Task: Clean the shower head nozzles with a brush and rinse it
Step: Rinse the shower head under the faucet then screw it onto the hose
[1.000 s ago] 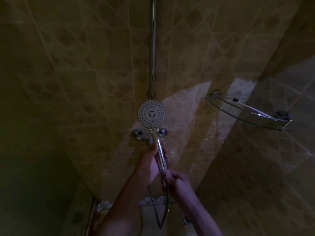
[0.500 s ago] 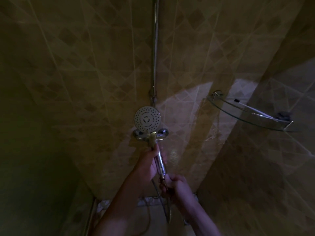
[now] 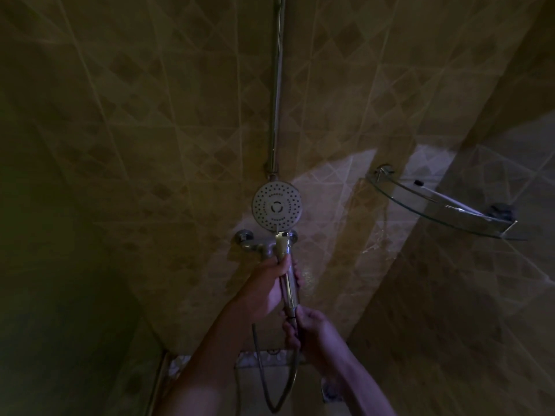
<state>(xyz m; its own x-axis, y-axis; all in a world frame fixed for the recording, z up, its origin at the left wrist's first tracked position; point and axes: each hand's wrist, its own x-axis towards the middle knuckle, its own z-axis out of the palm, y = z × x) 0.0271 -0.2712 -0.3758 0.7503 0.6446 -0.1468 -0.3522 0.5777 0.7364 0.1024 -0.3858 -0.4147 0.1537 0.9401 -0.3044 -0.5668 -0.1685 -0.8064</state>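
Observation:
The round white shower head (image 3: 276, 206) faces me in the dim light, its nozzle face upright, on a chrome handle (image 3: 289, 279). My left hand (image 3: 271, 288) is wrapped around the middle of that handle. My right hand (image 3: 309, 328) grips the handle's lower end, where the metal hose (image 3: 270, 385) joins it. The hose hangs down in a loop between my forearms. No brush is in view.
A chrome mixer tap (image 3: 255, 244) sits on the tiled wall just behind the shower head, with a vertical chrome rail (image 3: 277, 85) above it. A glass corner shelf (image 3: 441, 205) juts out at the right. Tiled walls close in on both sides.
The shower head dipped down and to the left half a second ago and has come back up and to the right. Both hands kept their grip on the handle and hose end.

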